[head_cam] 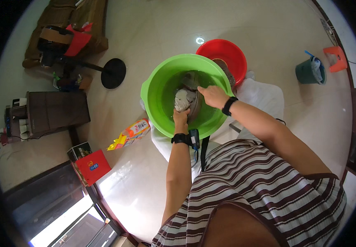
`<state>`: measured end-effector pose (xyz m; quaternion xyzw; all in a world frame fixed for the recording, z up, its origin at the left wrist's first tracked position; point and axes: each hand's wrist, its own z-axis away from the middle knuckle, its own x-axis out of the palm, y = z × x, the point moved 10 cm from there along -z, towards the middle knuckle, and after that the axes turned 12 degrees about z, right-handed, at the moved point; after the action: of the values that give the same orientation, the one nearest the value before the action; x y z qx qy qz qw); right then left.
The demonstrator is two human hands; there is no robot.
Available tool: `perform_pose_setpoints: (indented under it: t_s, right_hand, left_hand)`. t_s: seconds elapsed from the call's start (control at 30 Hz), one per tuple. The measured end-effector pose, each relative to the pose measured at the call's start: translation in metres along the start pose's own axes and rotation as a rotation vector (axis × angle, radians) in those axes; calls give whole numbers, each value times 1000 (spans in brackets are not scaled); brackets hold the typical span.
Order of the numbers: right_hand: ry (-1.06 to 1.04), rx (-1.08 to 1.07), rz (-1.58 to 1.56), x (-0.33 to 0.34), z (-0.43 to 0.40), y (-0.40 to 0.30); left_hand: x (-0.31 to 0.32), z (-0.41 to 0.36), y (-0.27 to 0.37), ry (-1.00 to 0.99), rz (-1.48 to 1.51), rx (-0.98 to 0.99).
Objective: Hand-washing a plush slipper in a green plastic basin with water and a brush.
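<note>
A large green plastic basin (154, 102) holds water and a soaked grey-brown item (193, 108), perhaps a shoe or cloth; which one I cannot tell. My left hand (181, 116) grips the lower end of this item, beside its pale, ribbed part (181, 100). Over the right side of the basin, my right hand (213, 95) reaches in with its index finger at the item's upper edge. Its other fingers are curled, and whether they hold anything is unclear. Black bands circle both wrists, and a small black device sits at the left one.
Behind the basin stands a red basin (238, 58) with a brown textured item (226, 69) at its edge. An orange bottle (136, 128) and yellow packaging lie at left. A black fan base (113, 73), a red box (94, 166) and a dark green bucket (307, 72) stand farther out.
</note>
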<state>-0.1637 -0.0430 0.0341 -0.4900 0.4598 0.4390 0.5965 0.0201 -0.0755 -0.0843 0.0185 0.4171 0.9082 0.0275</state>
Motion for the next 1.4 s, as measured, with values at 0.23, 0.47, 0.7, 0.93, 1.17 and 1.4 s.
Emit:
perform_pose_setpoints:
  t_s: [0.23, 0.47, 0.7, 0.93, 1.17, 1.4]
  right_hand:
    - [-121, -7, -322, -54, 39, -18]
    - [-117, 11, -53, 0, 4, 9]
    - [-30, -117, -223, -62, 19, -42]
    - [-28, -29, 68, -9, -21, -6]
    - [-119, -105, 9, -22, -4, -15]
    - [-70, 93, 52, -24, -14, 24]
  left_hand:
    - [-20, -19, 7, -70, 52, 129]
    - [1, 10, 45, -23, -751, 363]
    - [21, 47, 83, -69, -1033, 721]
    - [29, 40, 67, -134, -1205, 711]
    - [14, 16, 71, -116, -1352, 712]
    - [18, 21, 89, 25, -1155, 614]
